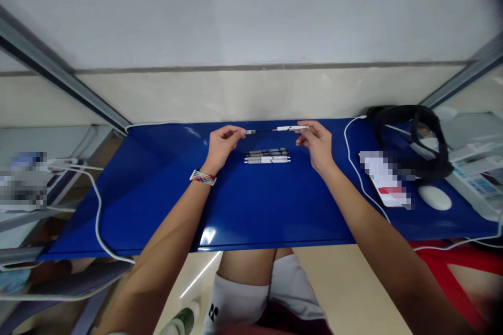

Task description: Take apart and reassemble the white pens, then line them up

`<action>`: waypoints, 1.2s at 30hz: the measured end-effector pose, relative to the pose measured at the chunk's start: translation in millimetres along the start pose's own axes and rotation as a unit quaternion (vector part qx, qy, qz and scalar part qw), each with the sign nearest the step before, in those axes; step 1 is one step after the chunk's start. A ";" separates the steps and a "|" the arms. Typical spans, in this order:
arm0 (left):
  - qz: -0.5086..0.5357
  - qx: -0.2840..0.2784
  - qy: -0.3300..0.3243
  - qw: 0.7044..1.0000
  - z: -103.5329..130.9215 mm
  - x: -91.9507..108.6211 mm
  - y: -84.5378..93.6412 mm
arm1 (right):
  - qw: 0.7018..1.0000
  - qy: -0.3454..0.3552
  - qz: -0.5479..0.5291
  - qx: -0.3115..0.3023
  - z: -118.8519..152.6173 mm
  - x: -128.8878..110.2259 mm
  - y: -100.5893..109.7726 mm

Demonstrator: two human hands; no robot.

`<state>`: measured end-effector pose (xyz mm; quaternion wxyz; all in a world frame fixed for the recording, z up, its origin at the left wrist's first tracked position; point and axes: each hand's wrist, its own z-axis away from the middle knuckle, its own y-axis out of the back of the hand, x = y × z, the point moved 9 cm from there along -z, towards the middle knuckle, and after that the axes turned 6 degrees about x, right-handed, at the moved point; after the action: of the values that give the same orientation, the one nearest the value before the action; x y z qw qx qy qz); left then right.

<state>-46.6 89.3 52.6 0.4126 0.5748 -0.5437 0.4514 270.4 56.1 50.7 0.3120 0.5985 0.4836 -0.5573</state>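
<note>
White shorts [251, 298] and bare knees are seen closest to the lens, below the near edge of the blue worktop [251, 209]. Over that worktop, a pen [275, 129] is held level between both hands, toward the far edge. Its dark end is pinched by the fingertips of the left hand [223, 144], whose wrist carries a multicoloured band [203, 177]; its white end is pinched by the fingertips of the right hand [316, 141]. Both hands are closed narrowly on the pen. Just nearer than the held pen, three more pens [268, 156] are laid side by side on the worktop, between the two hands. Well to the right of these pens, a white mouse [434, 197] and black headphones [412, 138] are placed. A white cable [96, 204] is draped off the worktop's left edge.
</note>
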 end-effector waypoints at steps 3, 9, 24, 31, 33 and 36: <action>-0.004 -0.003 -0.001 1.000 1.4 2.1 -2.0 | 1.000 -0.002 -0.005 -0.010 0.8 -1.6 -2.3; -0.052 -0.063 -0.004 0.997 11.2 5.0 -22.8 | 0.994 0.023 0.037 -0.105 13.8 -3.3 -24.2; -0.211 0.004 -0.090 0.973 15.9 19.1 -12.7 | 0.979 0.096 0.098 -0.150 35.2 -21.9 -38.2; -0.181 -0.019 -0.119 0.976 19.6 30.0 -19.8 | 0.986 0.035 0.078 -0.142 33.7 -15.1 -37.1; -0.140 -0.033 -0.101 0.984 18.9 28.3 -22.9 | 0.988 0.027 0.065 -0.140 33.1 -15.0 -37.0; -0.052 -0.067 -0.060 0.995 16.9 23.2 -28.9 | 0.989 0.005 0.038 -0.143 31.3 -11.0 -36.6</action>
<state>-16.6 69.0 71.3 0.4394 0.5996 -0.5660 0.3565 226.0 37.4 61.7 0.4131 0.5683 0.5367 -0.4673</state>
